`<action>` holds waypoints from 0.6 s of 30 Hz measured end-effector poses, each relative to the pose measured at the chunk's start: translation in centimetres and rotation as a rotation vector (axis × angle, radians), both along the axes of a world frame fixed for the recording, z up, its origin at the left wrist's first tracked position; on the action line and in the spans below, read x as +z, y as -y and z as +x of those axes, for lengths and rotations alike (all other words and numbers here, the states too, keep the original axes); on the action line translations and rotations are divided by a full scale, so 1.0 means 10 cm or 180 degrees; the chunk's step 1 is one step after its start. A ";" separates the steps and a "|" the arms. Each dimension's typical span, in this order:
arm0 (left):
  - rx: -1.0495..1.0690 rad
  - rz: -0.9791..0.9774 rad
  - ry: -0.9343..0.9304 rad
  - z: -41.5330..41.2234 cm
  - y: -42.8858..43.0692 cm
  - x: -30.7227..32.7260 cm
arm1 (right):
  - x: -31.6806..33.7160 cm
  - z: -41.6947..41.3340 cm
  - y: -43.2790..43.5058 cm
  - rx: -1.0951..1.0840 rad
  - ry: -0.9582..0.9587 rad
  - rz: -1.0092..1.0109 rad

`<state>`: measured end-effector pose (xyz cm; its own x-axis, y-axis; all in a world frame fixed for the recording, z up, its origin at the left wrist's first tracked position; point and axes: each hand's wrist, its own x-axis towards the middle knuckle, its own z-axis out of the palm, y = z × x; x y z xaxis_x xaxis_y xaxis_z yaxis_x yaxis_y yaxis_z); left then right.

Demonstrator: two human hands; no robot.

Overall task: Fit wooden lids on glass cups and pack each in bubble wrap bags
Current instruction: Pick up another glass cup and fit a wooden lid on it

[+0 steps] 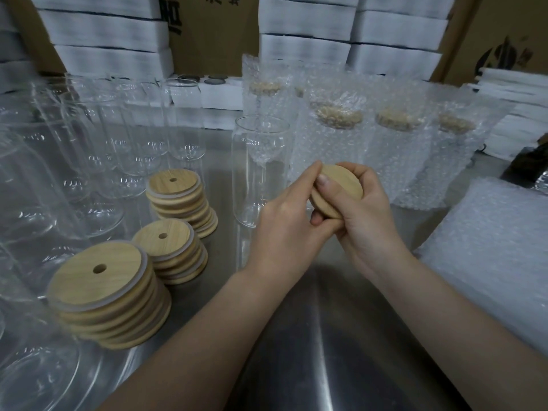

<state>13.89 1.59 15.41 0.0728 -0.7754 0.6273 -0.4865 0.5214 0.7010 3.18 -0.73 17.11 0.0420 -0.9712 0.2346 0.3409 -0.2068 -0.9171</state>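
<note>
The left hand (284, 221) and right hand (367, 215) hide much of the lid (338, 188) right of the lone cup (261, 170). Left of that cup, glasses (17, 203) run off the edge; behind it, bagged lids (339, 117) blur.

Dim, soft light; wide-angle bending and blur toward the edges.

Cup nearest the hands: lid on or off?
Off. The cup has a bare rim; the left hand and right hand hold the lid beside it.
</note>
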 end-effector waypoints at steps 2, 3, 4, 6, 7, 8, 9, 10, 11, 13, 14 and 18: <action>0.0022 -0.0018 0.0034 -0.01 -0.02 0.01 | -0.02 -0.01 0.01 -0.0028 -0.0012 0.0010; 0.0009 -0.0041 0.0036 -0.01 -0.03 0.01 | -0.03 -0.02 0.02 -0.0042 -0.0014 0.0017; -0.0032 -0.0102 0.0030 -0.02 -0.03 0.01 | -0.04 -0.02 0.03 -0.0049 -0.0008 0.0021; -0.0082 -0.0293 0.0067 -0.01 -0.03 0.00 | -0.04 -0.01 0.05 -0.0063 0.0031 0.0069; -0.0087 -0.0342 0.0129 -0.01 -0.02 -0.01 | -0.04 -0.01 0.05 -0.0090 0.0069 0.0122; -0.0101 -0.0336 0.0211 -0.01 -0.02 -0.02 | -0.03 -0.01 0.06 -0.0116 0.0100 0.0177; -0.0123 -0.0297 0.0288 -0.01 -0.02 -0.02 | -0.02 0.00 0.05 -0.0129 0.0116 0.0221; -0.0131 -0.0285 0.0346 -0.01 -0.02 -0.03 | -0.01 -0.01 0.05 -0.0127 0.0134 0.0249; -0.0098 -0.0333 0.0382 -0.02 -0.02 -0.03 | -0.01 -0.01 0.05 -0.0117 0.0172 0.0268; 0.0032 -0.0549 0.0420 -0.04 -0.03 -0.03 | 0.00 -0.03 0.05 -0.0138 0.0294 0.0319; 0.0082 -0.0659 0.0433 -0.05 -0.02 -0.03 | 0.01 -0.04 0.05 -0.0164 0.0323 0.0341; 0.0179 -0.0816 0.0199 -0.07 0.00 -0.03 | 0.05 -0.04 0.02 0.0049 0.0369 0.0281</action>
<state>13.17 1.62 15.06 0.0664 -0.5864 0.8073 -0.5579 0.6490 0.5173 2.81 -0.91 17.60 0.0347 -0.9877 0.1525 0.4482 -0.1210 -0.8857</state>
